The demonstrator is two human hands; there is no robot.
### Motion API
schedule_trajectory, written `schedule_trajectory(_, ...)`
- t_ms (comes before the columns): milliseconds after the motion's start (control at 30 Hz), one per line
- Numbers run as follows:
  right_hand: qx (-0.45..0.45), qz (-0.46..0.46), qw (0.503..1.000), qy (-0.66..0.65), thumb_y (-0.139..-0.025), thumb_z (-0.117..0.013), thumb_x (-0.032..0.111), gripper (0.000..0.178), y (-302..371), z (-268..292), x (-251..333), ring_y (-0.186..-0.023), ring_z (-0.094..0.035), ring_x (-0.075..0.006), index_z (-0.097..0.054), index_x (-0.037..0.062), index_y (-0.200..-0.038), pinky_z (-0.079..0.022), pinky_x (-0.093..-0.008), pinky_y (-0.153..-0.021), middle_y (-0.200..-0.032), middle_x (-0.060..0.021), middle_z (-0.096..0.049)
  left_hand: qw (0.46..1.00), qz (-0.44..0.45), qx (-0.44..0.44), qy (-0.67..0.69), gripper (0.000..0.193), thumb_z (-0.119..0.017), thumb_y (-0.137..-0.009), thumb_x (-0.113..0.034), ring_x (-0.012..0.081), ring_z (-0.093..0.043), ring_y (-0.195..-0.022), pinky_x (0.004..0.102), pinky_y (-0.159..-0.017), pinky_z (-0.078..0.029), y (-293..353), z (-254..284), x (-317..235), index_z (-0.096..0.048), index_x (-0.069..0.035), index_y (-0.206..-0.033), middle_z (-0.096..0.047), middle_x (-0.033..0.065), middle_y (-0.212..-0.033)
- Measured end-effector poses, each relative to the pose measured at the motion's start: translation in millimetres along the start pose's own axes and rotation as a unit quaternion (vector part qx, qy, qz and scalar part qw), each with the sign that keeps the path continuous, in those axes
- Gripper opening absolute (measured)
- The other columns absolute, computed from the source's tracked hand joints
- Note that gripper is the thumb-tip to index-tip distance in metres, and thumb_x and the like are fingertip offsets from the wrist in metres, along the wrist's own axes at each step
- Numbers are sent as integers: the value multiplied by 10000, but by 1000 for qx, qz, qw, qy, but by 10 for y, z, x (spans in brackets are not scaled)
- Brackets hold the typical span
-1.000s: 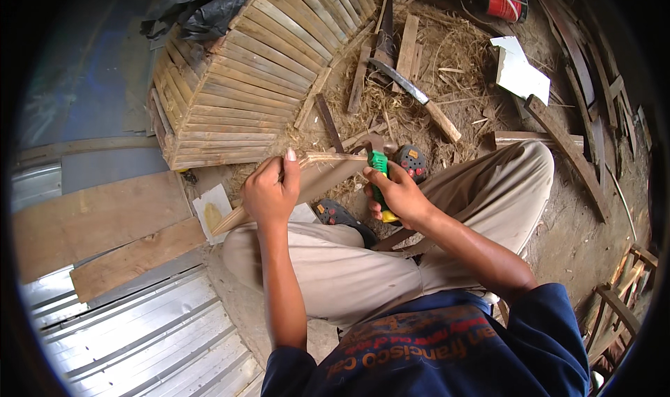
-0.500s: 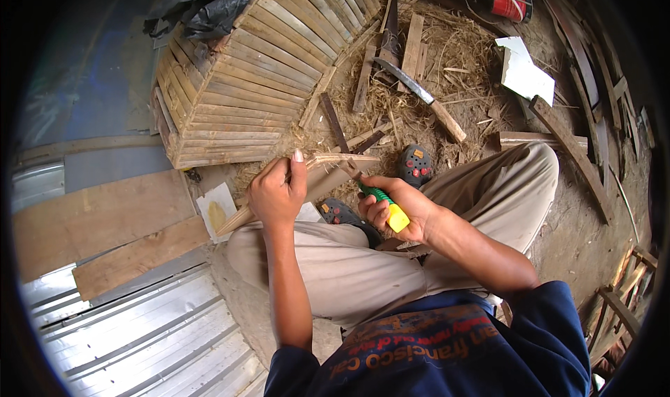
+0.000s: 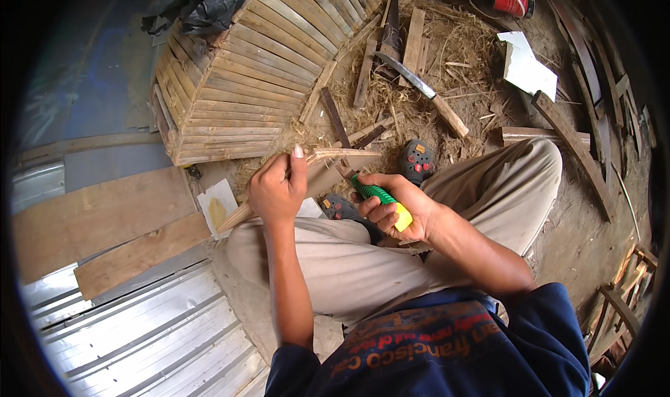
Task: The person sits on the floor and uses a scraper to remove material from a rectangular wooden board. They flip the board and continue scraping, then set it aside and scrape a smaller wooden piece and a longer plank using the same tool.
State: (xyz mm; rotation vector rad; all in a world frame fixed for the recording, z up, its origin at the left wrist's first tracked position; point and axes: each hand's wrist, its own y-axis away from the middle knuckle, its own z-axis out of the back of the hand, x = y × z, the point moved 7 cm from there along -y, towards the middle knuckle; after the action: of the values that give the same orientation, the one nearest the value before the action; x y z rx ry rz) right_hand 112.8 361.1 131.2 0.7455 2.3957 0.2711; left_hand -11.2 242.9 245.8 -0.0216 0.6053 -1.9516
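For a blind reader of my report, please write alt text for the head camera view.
A seated person's left hand holds a bamboo strip over the lap while the right hand grips a green-and-yellow-handled knife against it. Ahead on the shaving-strewn ground stand a slatted bamboo frame and a machete.

Dirt floor [image 3: 586,243] under straw, corrugated metal sheets [image 3: 139,327] (daylight)

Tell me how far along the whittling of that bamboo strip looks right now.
Done: pale shavings litter the ground, and a slatted bamboo frame stands assembled. In hand: the left hand holds a long tan bamboo strip across the knees, while the right hand keeps its grip on a green-and-yellow-handled knife at the strip's far end. Left: loose slats lie unused; how much trimming remains is unclear.
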Motion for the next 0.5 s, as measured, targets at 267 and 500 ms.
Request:
schedule_trajectory(267,32,-44,998,-21,-1012,-598,349,344,32,-26,46,-408,-470,-60,-531,12,-1030,-388,-178,-319,-698,-6,-492,1000,8,12,2,356,-636,-942,-311,322,-622,-557,395,-513,-462,-14,7,-20,-677,-66,-687,-667,88,-670)
schedule_trajectory(500,52,-46,997,-26,-1027,-563,357,354,-2,22,36,-408,-481,-62,-530,5,-1061,-398,-184,-317,-699,-16,-501,1000,12,18,-3,358,-638,-946,-309,317,-612,-544,389,-508,-458,13,2,-4,-683,-64,-689,-662,89,-663)
